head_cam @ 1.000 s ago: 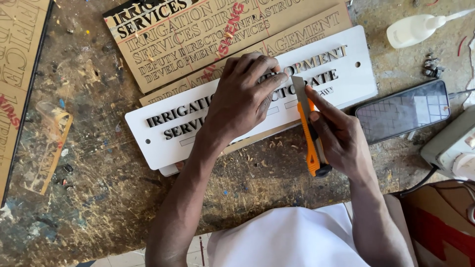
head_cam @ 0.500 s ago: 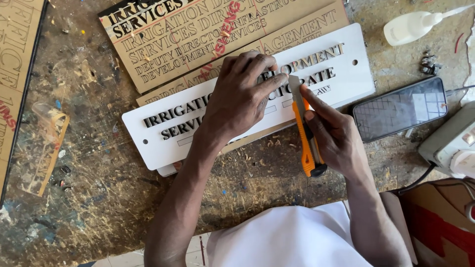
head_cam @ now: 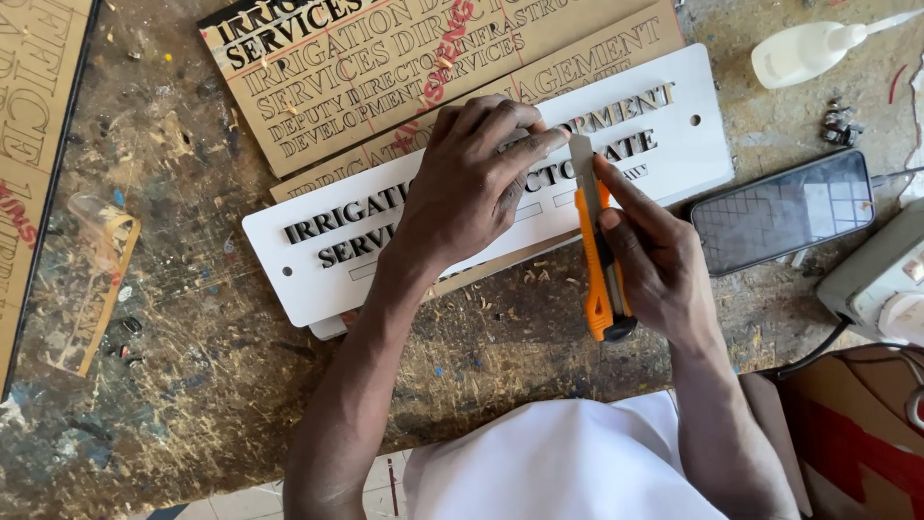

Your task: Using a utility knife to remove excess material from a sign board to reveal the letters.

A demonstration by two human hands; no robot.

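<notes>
A white sign plate (head_cam: 289,265) with raised black letters lies slanted on the worn wooden bench. My left hand (head_cam: 472,178) rests flat on its middle, fingertips pressing on the lettering. My right hand (head_cam: 650,255) grips an orange utility knife (head_cam: 595,255), its blade tip touching the plate just right of my left fingertips. Part of the lettering is hidden under my left hand.
Brown cut-out stencil boards (head_cam: 385,72) lie behind the plate, another (head_cam: 34,116) at the left edge. A dark phone (head_cam: 784,212) lies to the right, a white glue bottle (head_cam: 808,48) beyond it, a grey socket box (head_cam: 881,279) at the right edge. Small wood offcut (head_cam: 96,279) at left.
The knife has tilted slightly more upright and its blade stays at the same spot on the plate. My left hand holds still.
</notes>
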